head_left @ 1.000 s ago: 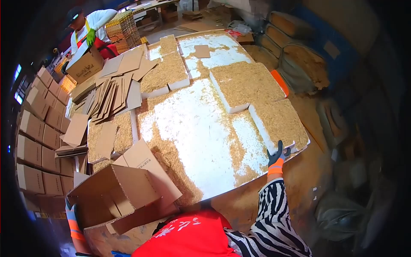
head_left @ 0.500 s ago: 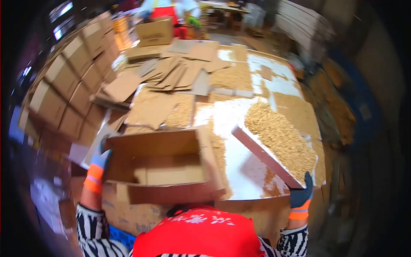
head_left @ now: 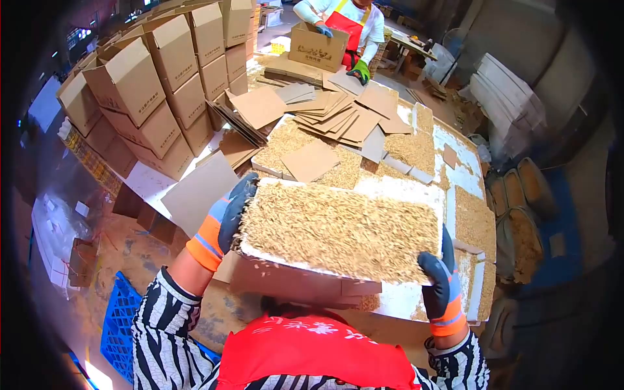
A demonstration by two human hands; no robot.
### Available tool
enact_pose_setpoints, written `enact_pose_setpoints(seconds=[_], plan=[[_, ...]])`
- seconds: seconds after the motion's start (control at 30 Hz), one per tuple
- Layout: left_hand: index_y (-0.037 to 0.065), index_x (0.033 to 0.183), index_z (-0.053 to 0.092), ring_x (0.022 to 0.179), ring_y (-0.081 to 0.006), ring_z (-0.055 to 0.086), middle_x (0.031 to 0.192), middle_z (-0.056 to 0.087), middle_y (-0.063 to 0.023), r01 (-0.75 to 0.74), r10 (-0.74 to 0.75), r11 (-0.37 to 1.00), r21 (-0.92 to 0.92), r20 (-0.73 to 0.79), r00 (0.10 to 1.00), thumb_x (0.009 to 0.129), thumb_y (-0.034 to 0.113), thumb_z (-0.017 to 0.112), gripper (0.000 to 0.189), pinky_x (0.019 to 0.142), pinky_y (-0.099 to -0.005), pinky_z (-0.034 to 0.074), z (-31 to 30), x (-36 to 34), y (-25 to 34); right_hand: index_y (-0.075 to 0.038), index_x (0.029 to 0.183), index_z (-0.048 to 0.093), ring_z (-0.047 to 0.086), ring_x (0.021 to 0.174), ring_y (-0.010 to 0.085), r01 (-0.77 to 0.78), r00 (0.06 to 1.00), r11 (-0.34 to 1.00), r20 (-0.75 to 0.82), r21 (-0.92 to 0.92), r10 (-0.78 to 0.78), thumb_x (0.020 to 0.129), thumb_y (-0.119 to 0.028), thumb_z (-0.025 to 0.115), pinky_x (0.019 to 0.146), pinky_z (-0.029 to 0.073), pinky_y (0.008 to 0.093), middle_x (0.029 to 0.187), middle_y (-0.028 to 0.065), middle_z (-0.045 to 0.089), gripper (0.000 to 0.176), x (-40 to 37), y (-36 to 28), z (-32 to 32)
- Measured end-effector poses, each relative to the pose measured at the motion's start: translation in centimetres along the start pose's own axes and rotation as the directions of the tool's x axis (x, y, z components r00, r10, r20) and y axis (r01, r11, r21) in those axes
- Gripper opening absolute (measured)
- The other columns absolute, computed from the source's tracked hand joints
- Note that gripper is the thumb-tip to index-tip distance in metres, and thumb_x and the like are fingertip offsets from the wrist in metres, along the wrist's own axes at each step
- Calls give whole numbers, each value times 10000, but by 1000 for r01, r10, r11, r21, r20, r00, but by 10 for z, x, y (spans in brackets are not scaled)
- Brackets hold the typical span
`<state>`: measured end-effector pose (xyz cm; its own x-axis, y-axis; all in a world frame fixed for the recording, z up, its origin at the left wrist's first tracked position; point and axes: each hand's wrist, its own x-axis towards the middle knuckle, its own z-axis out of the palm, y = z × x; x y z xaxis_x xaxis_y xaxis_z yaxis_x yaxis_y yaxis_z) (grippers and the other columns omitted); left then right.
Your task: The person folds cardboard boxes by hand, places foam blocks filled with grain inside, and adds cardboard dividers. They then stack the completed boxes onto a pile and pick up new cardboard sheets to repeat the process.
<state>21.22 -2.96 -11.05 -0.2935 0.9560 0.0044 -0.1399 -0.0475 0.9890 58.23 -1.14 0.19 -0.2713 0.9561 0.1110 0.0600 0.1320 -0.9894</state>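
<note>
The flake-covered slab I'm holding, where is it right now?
The slab is at the centre of the head view, between the left hand and right hand, partly hiding a cardboard box in front of the red garment.

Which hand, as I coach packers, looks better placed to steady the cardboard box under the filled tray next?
The left hand, probably: in this view it is above the left end of the cardboard box, while the right hand is beyond the right end. Both hold the filled tray.
</note>
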Motion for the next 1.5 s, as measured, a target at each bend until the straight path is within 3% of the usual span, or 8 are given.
enact_pose_setpoints(seconds=[0.23,0.37,0.53,0.77,0.87,1.03,1.37,1.5], plan=[[-21,1350,453,1186,-178,488,1309,522,-107,-86,86,996,35,8,996,997,255,462,448,1030,-288,354,-7,1,-18,38,1425,324,586,1078,201,-124,958,958,218,-259,183,827,-245,719,916,479,308,1261,164,564,770,28,16,-5],[-18,1296,499,1150,-151,478,1233,546,-66,-178,173,915,362,48,984,1004,258,455,404,1019,-285,349,-6,-3,-1,-17,1032,630,671,797,291,6,860,336,176,-942,478,800,-450,687,736,517,371,891,189,681,494,46,-17,6],[-20,1279,515,1143,-190,510,1225,568,-85,-229,215,895,383,82,973,997,221,449,377,1011,-305,378,-13,-3,-9,-35,927,552,631,706,328,446,880,12,441,-895,175,820,-342,630,603,491,444,760,140,623,335,52,62,17],[-35,1289,495,1123,-175,495,1239,547,-88,-127,86,948,293,150,985,1021,254,402,405,985,-310,400,-90,33,-46,-104,1277,553,602,871,138,146,891,928,-363,-342,-273,824,-87,700,776,513,306,1102,85,617,476,7,114,-118],[-22,1235,540,1047,-166,532,1182,575,-78,-58,19,963,262,149,989,1017,267,416,383,926,-302,440,-136,48,-58,-5,1353,444,453,1206,207,-164,326,932,-910,-322,-257,816,-56,706,1028,377,348,1301,124,511,600,-42,224,-266],[-20,1260,525,1076,-168,526,1211,567,-84,33,-88,931,365,134,987,1014,291,413,412,953,-308,425,-104,25,-12,0,1338,452,538,1127,321,-732,-351,653,-929,194,-117,816,-339,724,970,428,400,1288,189,546,680,-169,357,-470],[-16,1310,494,1135,-173,516,1268,553,-95,123,-176,940,318,141,974,1009,339,406,473,1008,-320,393,-61,17,23,109,1080,577,575,784,248,-336,-125,938,-983,-83,-132,654,-250,871,697,489,397,983,179,656,630,-188,436,-517],[-22,1280,513,1107,-167,523,1232,569,-98,88,-160,892,443,129,979,1012,318,400,447,989,-316,405,-70,29,19,104,988,639,613,755,207,-630,-55,772,-986,-86,-154,697,-144,831,705,504,346,928,131,690,428,-191,405,-468]])
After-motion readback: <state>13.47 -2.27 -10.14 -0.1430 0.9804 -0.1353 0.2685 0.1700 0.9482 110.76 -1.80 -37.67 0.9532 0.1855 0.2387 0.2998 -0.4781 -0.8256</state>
